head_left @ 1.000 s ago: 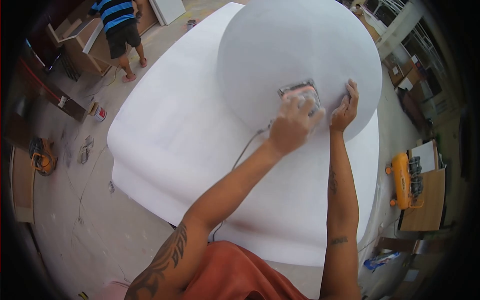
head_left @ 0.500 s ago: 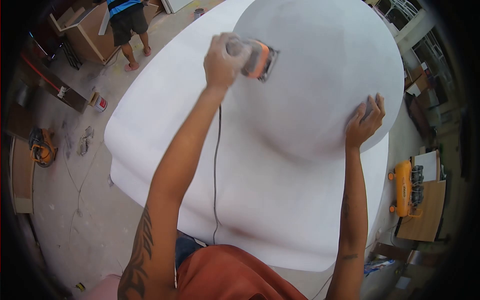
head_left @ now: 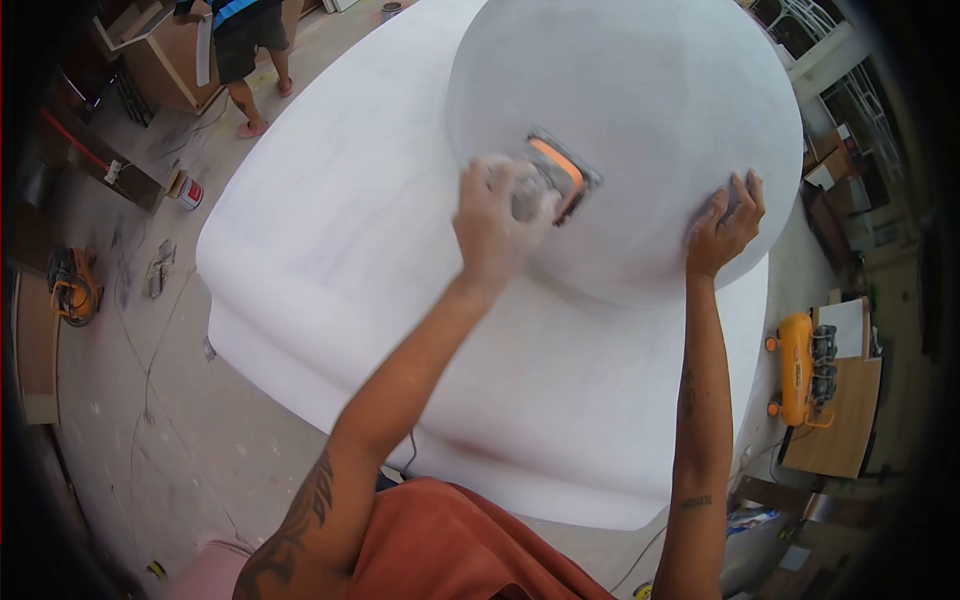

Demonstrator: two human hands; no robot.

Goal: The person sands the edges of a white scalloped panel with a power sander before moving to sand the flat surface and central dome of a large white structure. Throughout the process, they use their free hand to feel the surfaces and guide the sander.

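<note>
My left hand [head_left: 490, 220], pale with dust, is wrapped round an orange-and-black electric sander [head_left: 572, 178]. The sander's pad lies against the left side of a big grey rounded form [head_left: 650, 90]. On the right flank of that form, my right hand [head_left: 727, 228] rests with fingers apart and no tool in it. Beneath is a broad, smooth white base [head_left: 330, 190] with a stepped near edge. A short piece of dark cord [head_left: 412, 455] shows beside my left arm; the rest of it is hidden.
Over at the right stands a yellow air compressor [head_left: 796, 370] by a wooden panel [head_left: 835, 420]. To the left are an orange-and-black machine [head_left: 75, 287], a paint can [head_left: 189, 192] and cables on the floor. Another person [head_left: 250, 50] stands at the upper left near a wooden cabinet [head_left: 165, 65].
My left hand has moved the sander down and to the right across the grey form. My right hand stays in about the same spot. The other person has shifted slightly.
</note>
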